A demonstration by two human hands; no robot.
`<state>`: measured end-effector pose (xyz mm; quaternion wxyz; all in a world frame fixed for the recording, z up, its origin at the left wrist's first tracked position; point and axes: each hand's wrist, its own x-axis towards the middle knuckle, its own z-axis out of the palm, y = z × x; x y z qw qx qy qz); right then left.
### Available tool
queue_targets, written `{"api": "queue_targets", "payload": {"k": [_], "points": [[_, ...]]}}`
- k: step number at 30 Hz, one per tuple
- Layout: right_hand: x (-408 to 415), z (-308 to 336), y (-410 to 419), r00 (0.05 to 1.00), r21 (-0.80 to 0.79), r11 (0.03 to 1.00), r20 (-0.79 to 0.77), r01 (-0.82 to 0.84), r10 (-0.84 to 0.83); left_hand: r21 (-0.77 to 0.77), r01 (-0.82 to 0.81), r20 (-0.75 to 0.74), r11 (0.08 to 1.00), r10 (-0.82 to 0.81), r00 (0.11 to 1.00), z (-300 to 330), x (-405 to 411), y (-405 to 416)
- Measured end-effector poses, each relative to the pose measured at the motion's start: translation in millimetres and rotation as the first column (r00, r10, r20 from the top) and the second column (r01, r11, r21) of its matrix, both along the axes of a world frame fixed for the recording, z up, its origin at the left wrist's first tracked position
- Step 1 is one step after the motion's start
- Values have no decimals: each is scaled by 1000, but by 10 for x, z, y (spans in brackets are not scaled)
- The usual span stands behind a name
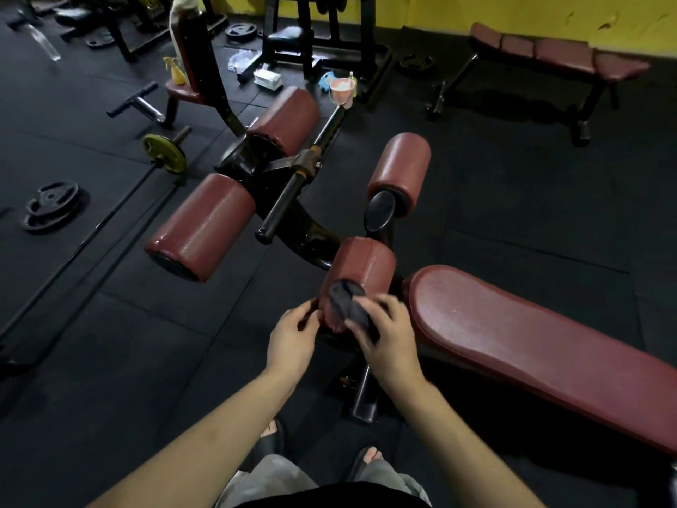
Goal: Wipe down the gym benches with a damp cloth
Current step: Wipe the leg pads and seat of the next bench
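Fingers [361, 326] of right hand [388, 342] pinching dark cloth [346, 298] | against roller pad [361, 267]

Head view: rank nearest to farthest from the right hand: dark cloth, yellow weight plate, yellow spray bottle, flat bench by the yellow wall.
From the right hand:
1. Dark cloth, in that hand, pressed on the nearest roller pad.
2. Yellow weight plate, on the barbell, upper left.
3. Yellow spray bottle and flat bench, bottle far left, bench far right by the wall: too close to call.

the right hand [388, 335] blurs at the fingers and covers part of the dark cloth [348, 300]; the bench pad [531, 342] runs off the right edge.
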<state>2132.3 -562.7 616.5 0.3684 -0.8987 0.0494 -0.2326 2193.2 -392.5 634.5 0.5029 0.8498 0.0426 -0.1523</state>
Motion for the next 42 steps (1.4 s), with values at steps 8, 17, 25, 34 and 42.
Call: {"api": "queue_targets", "payload": {"k": [8,17,25,34,42], "points": [[703,-39,-470,995,9,995,-13,97,-97,82,8,-17,997,-7,1000,-19,37,-4],[511,18,-187,990,77,988,-48,132,-129,109,60,-51,992,-55,997,-25,103,79],[-41,200,-57,969,258,964,-247,63,3,131,213,-89,968,-202,975,77,233,180],[147,681,-277,944,283,911,-224,300,-241,10,392,80,920,-391,917,572,444,15],[533,975,-609,923,377,844,-200,382,-329,-61,404,196,913,-386,902,802,849,-523]]}}
